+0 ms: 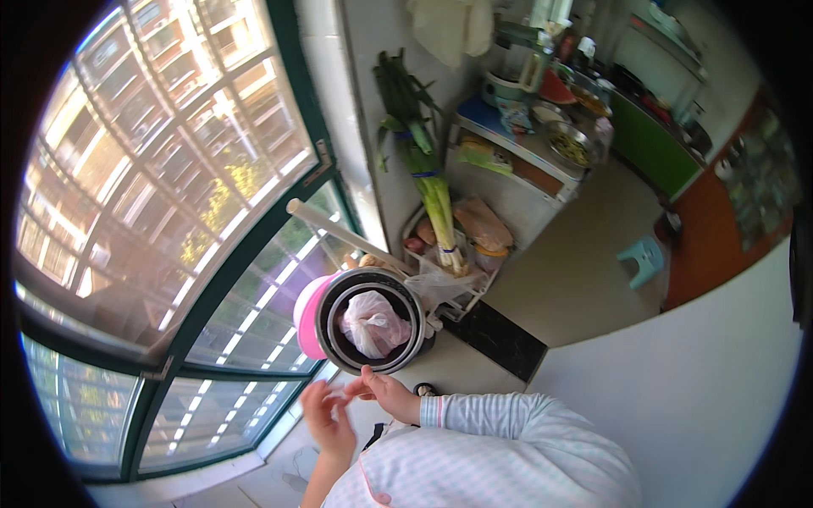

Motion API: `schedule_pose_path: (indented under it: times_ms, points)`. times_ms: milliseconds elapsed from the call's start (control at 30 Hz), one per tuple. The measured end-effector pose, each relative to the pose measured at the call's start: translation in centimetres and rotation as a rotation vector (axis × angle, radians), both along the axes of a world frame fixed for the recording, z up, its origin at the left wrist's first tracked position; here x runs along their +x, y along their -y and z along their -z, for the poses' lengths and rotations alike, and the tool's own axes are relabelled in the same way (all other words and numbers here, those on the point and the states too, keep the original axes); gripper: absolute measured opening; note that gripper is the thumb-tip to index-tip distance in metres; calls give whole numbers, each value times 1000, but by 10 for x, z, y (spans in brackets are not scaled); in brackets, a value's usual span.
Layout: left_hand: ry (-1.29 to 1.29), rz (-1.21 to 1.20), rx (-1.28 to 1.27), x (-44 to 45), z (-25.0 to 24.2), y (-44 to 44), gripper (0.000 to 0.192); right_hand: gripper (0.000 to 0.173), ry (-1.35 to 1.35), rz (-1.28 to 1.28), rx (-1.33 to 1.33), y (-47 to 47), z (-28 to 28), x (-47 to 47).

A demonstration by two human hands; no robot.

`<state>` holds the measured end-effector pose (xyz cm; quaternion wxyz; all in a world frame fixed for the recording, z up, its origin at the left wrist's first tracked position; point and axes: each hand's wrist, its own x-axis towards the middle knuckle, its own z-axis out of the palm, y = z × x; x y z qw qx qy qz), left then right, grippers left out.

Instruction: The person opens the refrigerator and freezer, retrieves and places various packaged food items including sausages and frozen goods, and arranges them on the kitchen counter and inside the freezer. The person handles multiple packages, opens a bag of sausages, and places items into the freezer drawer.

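Note:
My left hand [328, 413] is raised with its fingers curled and slightly blurred. Close to its right, my right hand [389, 395] has its thumb and fingers near one another, at the near rim of a round dark pot [419, 330]. Whether anything thin lies between the fingers is not clear. Inside the pot sits a smaller metal-rimmed bowl [331, 330], and in it rests a knotted translucent plastic bag [375, 324] with something pinkish inside. A pink basin [308, 317] stands against the pot's left side.
A pale pole [343, 232] slants behind the pot by the barred window [159, 159]. Leeks [432, 184] stand in a rack [473, 305] with bagged produce. Farther off are a table [521, 149] with bowls and a blue stool [645, 259]. A white wall [667, 381] rises at right.

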<state>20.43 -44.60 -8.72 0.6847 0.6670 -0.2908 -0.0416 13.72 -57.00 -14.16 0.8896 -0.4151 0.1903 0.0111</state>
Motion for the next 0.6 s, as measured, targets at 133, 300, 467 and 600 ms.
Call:
schedule_pose_path:
  times_ms: [133,300,467,600]
  points:
    - [548,573,239,5,20,53,47,57,199,127,477,5,9,-16]
    - [653,758,283,-7,54,96,59,65,7,356,742,38,-7,-57]
    - [607,796,331,-18,61,144,56,67,127,442,436,72,-14,-84]
    - [340,783,259,-25,69,199,49,65,194,446,228,110,2,-90]
